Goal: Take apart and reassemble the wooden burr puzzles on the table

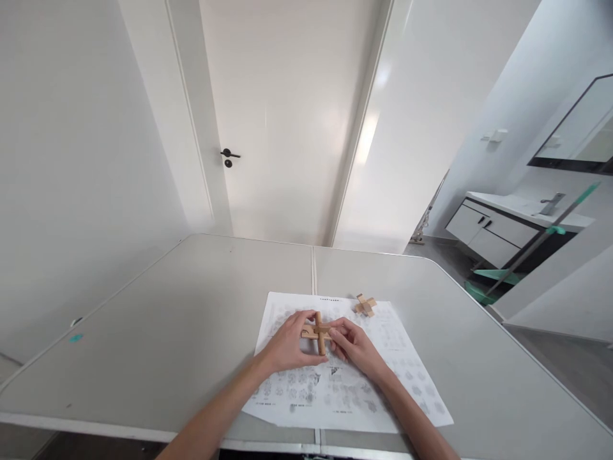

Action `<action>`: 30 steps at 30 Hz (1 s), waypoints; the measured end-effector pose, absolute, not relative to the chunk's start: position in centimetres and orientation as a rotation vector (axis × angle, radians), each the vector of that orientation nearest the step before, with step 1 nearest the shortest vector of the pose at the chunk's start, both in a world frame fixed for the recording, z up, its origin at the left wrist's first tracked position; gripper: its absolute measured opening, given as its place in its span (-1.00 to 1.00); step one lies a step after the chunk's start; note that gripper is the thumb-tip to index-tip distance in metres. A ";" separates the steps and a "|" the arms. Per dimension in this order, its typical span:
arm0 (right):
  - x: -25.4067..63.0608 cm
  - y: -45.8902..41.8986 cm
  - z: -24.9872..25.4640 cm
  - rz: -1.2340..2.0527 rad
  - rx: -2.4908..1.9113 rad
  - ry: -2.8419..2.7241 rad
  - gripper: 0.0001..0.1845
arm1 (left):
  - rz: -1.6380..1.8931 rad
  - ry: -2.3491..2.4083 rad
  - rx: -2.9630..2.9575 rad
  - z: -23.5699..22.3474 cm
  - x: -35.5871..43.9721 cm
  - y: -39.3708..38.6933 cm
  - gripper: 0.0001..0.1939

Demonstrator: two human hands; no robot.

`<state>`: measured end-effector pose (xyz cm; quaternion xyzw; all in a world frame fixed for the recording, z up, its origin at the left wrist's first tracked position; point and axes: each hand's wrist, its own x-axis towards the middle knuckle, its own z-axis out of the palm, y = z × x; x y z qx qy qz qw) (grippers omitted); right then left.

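A cross of interlocking wooden puzzle pieces is held between my two hands over a printed sheet. My left hand curves around its left side, with the fingers at the far end of the upright stick and the thumb by its near end. A dark mark shows on the flat left arm of the cross. My right hand pinches the right arm of the cross between thumb and fingers, which partly cover it. Farther back to the right, an assembled wooden burr puzzle sits at the sheet's edge.
The printed paper sheet, with rows of grey figures, lies across the seam of a grey folding table. Beyond the table is a white door. At right are a sink cabinet and a green-handled broom.
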<state>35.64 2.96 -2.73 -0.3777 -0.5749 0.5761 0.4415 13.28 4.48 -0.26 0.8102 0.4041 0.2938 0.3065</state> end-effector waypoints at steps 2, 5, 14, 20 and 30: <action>35.6 3.0 -2.6 1.442 -0.930 -1.410 -0.52 | 0.800 1.063 2.137 -0.3 13.3 4.6 -0.14; 35.5 3.1 -2.4 1.424 -0.943 -1.384 -0.51 | 0.830 1.059 2.140 -0.4 13.5 4.7 -0.13; 35.4 3.1 -2.6 1.399 -0.932 -1.371 -0.49 | 0.849 1.008 2.100 0.1 13.4 4.4 -0.13; 35.7 3.3 -3.6 1.455 -0.908 -1.421 -0.56 | 0.870 1.026 2.060 0.1 13.4 4.1 -0.07; 35.3 2.7 -2.3 1.249 -0.987 -1.447 -0.46 | 1.078 1.117 2.255 -0.7 13.5 4.4 -0.15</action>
